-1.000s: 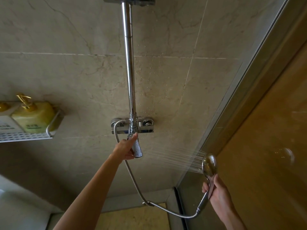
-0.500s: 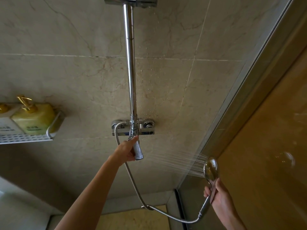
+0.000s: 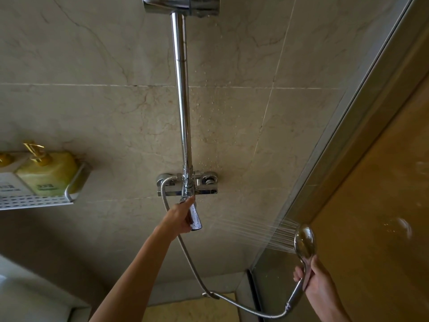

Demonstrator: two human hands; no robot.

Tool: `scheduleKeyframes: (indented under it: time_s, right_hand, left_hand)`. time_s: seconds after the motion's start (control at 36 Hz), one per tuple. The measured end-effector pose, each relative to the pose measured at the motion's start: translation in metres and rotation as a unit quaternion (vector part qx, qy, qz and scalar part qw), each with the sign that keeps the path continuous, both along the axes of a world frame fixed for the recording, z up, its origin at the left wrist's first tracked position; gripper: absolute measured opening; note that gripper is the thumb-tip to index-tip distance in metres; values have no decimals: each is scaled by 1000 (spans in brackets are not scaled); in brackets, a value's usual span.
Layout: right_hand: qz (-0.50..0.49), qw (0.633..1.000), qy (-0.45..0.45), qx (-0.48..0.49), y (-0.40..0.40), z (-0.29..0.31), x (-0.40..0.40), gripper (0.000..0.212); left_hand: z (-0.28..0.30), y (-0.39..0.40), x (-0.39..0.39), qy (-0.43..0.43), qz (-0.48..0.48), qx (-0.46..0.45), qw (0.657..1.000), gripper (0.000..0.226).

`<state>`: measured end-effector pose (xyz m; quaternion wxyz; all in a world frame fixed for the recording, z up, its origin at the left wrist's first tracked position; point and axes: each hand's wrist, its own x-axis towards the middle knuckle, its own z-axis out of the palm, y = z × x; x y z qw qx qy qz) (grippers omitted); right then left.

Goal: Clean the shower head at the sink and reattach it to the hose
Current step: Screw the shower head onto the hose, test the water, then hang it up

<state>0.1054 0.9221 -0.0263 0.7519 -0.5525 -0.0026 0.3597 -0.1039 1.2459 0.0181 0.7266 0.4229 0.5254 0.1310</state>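
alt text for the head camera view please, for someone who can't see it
In a tiled shower, the right hand holds a chrome shower head spraying water leftward toward the wall, its hose attached. The left hand grips the mixer lever below a vertical chrome riser pipe; a shelf with bottles hangs at left.

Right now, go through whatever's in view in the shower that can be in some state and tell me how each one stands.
Shower head: spraying water toward the wall, joined to the hose.
Hose: hanging in a loop from tap to handle.
Tap lever: pointing down, wet.
Left hand: closed on the tap lever.
Right hand: gripping the shower head's handle.
Soap bottles: upright on the wall shelf.
Wall: spotted with droplets.
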Motion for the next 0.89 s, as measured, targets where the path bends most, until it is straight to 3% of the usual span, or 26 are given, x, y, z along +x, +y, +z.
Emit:
scheduleKeyframes:
  time_s: [0.31,0.58,0.67,0.78,0.89]
  right_hand:
    - [-14,1000,2,9,5,-2,5,34]
    - [-6,1000,-25,15,6,0,7,30]
    - [-8,999,-31,5,12,10,3,32]
    - [-3,999,-34,-1,17,13,3,29]
    - [3,1000,-18,-6,18,5,4,28]
  left_hand:
    - [-16,8,2,-15,21,22,999,47]
    - [-23,-13,-2,-1,-12,162,987,41]
    - [-31,-19,0,-33,7,195,980,42]
    - [-37,-22,2,-59,29,182,981,24]
    - [-45,-18,1,-104,30,125,986,52]
